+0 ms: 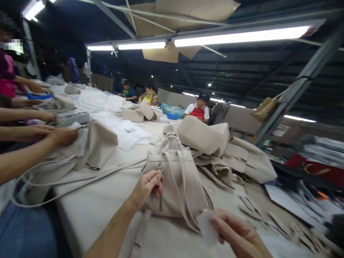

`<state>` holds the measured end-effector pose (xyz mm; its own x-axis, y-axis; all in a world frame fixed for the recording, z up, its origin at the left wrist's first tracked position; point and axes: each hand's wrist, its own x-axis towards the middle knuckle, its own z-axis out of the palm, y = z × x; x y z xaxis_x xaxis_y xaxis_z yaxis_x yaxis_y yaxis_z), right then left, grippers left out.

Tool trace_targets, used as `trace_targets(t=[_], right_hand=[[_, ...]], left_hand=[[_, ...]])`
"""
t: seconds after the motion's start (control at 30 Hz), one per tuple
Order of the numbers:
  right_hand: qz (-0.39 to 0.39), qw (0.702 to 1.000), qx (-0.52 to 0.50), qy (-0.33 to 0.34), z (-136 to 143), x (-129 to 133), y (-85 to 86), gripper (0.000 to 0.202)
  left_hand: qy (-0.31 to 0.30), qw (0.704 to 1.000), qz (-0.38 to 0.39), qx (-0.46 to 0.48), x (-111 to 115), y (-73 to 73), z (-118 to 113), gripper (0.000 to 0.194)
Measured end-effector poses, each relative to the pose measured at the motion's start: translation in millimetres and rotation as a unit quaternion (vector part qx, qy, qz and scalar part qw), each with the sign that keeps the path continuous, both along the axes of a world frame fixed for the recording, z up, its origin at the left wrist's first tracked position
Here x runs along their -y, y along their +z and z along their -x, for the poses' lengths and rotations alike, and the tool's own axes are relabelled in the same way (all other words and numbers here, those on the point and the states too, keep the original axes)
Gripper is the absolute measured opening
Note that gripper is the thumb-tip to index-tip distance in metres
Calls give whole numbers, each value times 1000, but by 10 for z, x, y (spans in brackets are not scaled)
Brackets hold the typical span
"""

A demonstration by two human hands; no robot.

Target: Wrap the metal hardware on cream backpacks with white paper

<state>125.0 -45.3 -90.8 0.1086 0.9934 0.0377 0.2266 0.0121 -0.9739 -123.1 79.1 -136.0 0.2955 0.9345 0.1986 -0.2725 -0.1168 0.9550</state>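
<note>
A beige handbag (172, 182) stands on the table in front of me, its straps hanging down over its side. My left hand (148, 187) pinches the beige zipper pull (159, 172), which hangs from a gold clasp at the bag's zipper. Lower right, my right hand (233, 229) holds a small whitish translucent sheet (208, 227) between thumb and fingers, close to the bag's lower corner. What the sheet is made of I cannot make out. A long beige strap (88, 181) runs leftward from the bag across the table.
Several beige bags (200, 135) are piled behind and to the right. Loose strap pieces (303, 236) lie at the right. White wrapping material (120, 129) covers the table farther back. At left, a co-worker's hands (63, 136) hold another beige bag (100, 145). Other people sit beyond.
</note>
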Motion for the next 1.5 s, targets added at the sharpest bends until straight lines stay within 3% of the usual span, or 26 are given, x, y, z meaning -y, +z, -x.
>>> trace_targets(t=[0.07, 0.13, 0.27, 0.4, 0.53, 0.7, 0.87, 0.93, 1.03, 1.13, 1.5], right_hand=[[4, 999, -22, 37, 416, -260, -69, 42], [-17, 999, -25, 28, 752, -481, -149, 42], [-70, 989, 128, -2, 1114, -733, -297, 34], [-78, 976, 203, -26, 1206, -840, -344, 28], [-74, 979, 176, -65, 1261, -966, -322, 29], [-71, 988, 129, -49, 1301, -1073, -369, 34], [-88, 967, 236, -46, 1126, -1111, -363, 25], [-89, 974, 207, -13, 1057, -1118, -330, 27], [-53, 994, 86, 37, 1047, -1114, -290, 34], [-27, 999, -7, 31, 1127, -1101, -288, 36], [32, 964, -255, 73, 1304, -1132, -480, 42]], left_hand=[[16, 1000, -2, 7, 4, -24, -5, 37], [37, 999, -7, 5, 21, -39, -14, 36], [83, 997, -4, -1, 52, -38, -20, 40], [91, 996, 5, -6, 86, 27, -7, 42], [115, 992, 11, -42, 129, 91, -6, 40], [144, 988, 9, -62, 146, 87, -28, 38], [150, 988, 23, -36, 154, 101, -5, 35], [140, 989, 31, -28, 168, 122, 7, 34], [127, 991, 30, -22, 194, 149, 4, 33], [137, 990, 12, -41, 216, 144, -18, 33], [178, 983, 13, -47, 204, 77, -83, 33]])
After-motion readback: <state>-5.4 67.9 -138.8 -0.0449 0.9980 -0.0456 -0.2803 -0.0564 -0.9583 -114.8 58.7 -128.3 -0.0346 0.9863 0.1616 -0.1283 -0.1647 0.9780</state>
